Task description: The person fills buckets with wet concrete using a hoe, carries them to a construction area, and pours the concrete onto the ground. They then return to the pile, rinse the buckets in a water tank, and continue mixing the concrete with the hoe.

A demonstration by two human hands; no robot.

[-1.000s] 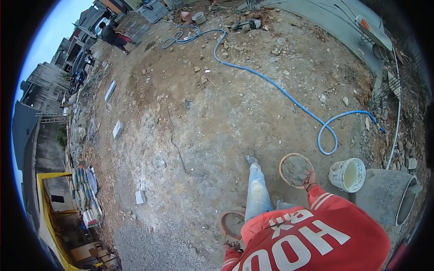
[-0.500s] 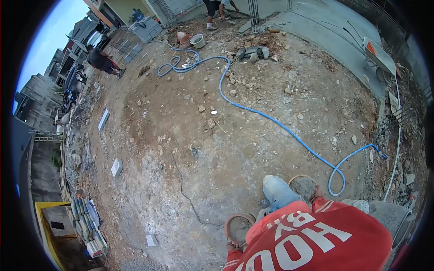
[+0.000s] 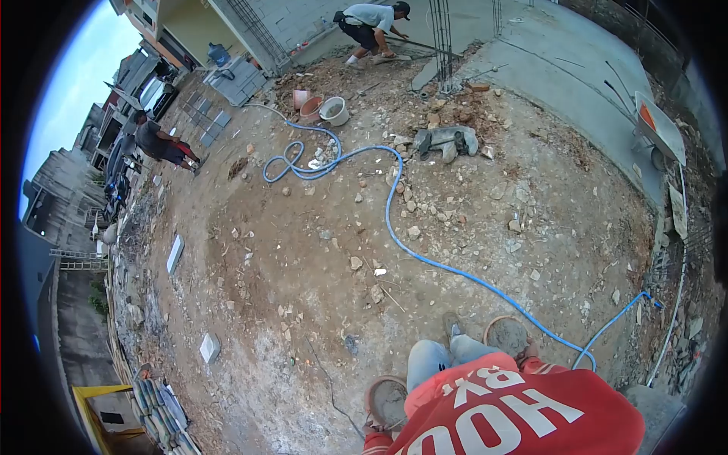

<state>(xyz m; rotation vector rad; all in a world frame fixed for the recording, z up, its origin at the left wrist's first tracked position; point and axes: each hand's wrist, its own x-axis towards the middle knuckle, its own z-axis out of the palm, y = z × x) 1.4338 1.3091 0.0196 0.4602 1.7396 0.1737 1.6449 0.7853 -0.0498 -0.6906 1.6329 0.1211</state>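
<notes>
The left hand (image 3: 373,429) hangs low, its fingers closed at the near rim of the left bucket (image 3: 388,402), a round, terracotta-coloured vessel holding grey, wet-looking mix; the exact finger placement is too small to tell. Between the arms, the red jacket (image 3: 516,409) bears thick white letters above pale, faded jeans (image 3: 428,364). Farther right, the right bucket (image 3: 506,335) holds similar grey mix, its outer edge gripped by the bent right hand (image 3: 529,351), thumb unclear. The smooth blue hose (image 3: 485,284) curves just beyond, over rough, stony soil (image 3: 303,250).
</notes>
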